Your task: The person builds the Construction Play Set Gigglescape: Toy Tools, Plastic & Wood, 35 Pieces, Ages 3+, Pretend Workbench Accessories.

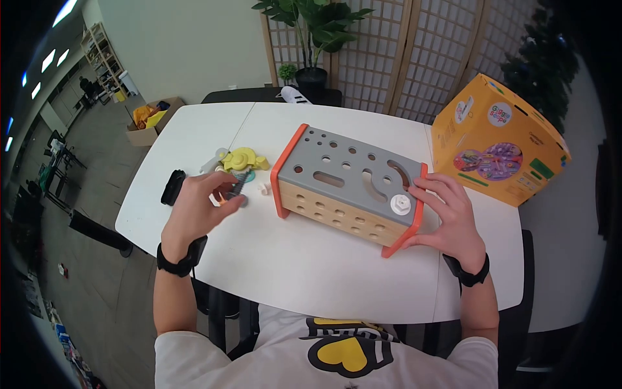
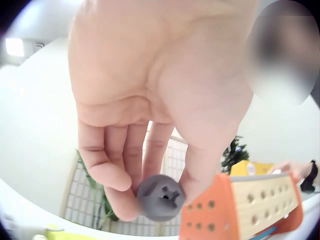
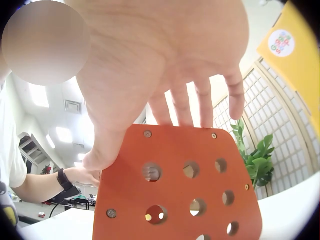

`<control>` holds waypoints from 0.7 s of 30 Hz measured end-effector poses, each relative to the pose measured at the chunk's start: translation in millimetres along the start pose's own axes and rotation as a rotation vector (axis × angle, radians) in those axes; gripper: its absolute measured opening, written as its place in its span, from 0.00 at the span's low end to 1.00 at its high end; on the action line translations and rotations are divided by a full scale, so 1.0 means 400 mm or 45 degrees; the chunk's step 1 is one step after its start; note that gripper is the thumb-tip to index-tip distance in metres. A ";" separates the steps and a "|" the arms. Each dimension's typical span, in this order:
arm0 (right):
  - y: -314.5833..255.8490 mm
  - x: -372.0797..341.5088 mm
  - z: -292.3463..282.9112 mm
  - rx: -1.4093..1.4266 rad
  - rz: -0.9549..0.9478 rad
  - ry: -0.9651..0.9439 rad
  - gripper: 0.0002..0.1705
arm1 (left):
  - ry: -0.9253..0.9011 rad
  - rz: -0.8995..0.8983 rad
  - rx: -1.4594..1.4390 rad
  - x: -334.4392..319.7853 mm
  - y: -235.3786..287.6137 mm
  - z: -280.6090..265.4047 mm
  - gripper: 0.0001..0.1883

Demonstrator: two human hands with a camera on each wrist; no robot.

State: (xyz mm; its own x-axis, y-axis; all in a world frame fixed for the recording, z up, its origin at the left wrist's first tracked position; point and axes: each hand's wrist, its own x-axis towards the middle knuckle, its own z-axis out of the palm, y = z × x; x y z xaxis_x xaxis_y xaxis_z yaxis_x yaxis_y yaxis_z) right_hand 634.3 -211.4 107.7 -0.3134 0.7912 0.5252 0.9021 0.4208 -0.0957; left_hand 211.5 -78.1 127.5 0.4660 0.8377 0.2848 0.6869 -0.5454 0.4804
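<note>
My left hand (image 1: 197, 207) pinches a grey toy screw (image 1: 241, 183) by its head, the ridged shaft slanting up and away over the table. In the left wrist view the screw's round head (image 2: 161, 197), with a cross-shaped recess, sits between thumb and fingers. To the right lies a wooden toy workbench (image 1: 308, 155) with a grey, holed top and orange ends. My right hand (image 1: 453, 217) grips its right end, fingers over the top edge and thumb at the front corner of the orange end panel (image 3: 170, 147). A white toy nut (image 1: 401, 205) sits on the top near those fingers.
Beyond the left hand lie a yellow toy piece (image 1: 243, 159), a light grey one (image 1: 212, 161) and a small pale one (image 1: 264, 188). A black object (image 1: 173, 187) is left of that hand. A big yellow box (image 1: 479, 136) stands at the table's (image 1: 311, 272) back right.
</note>
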 end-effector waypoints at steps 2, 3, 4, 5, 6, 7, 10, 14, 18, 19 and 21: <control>-0.001 0.001 0.001 0.002 -0.007 0.019 0.53 | 0.048 0.243 -0.085 -0.013 0.068 0.013 0.15; -0.002 0.001 0.002 0.006 -0.010 0.028 0.53 | 0.048 0.333 -0.189 -0.016 0.099 0.029 0.15; -0.003 0.001 0.002 0.010 -0.014 0.037 0.52 | 0.013 0.378 -0.227 -0.018 0.134 0.044 0.15; -0.004 0.002 0.002 0.007 -0.014 0.038 0.52 | -0.020 0.420 -0.263 -0.019 0.165 0.062 0.14; -0.006 0.002 0.002 0.005 -0.015 0.039 0.52 | -0.055 0.463 -0.260 -0.022 0.184 0.083 0.14; -0.008 0.003 0.002 0.005 -0.017 0.040 0.52 | -0.090 0.504 -0.255 -0.023 0.198 0.104 0.14; -0.012 0.003 -0.002 -0.008 -0.015 0.026 0.52 | -0.137 0.617 -0.259 -0.017 0.228 0.162 0.14; -0.015 0.003 -0.003 0.002 0.000 0.000 0.51 | -0.163 0.683 -0.228 -0.007 0.253 0.221 0.14; -0.017 0.003 -0.005 0.012 0.007 -0.021 0.50 | -0.158 0.678 -0.155 -0.002 0.268 0.258 0.15; -0.018 0.003 -0.005 0.013 0.008 -0.024 0.49 | -0.105 0.711 -0.114 0.001 0.270 0.267 0.15; -0.019 0.002 -0.005 0.022 0.006 -0.021 0.49 | 0.000 0.777 -0.029 0.007 0.274 0.282 0.17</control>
State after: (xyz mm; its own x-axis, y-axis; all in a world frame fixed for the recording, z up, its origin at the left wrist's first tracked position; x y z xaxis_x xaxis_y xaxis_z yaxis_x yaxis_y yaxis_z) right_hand 627.6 -215.0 110.7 -0.3141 0.8005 0.5105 0.8984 0.4245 -0.1128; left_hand 350.8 -138.8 87.3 0.7718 0.3741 0.5142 0.2836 -0.9263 0.2483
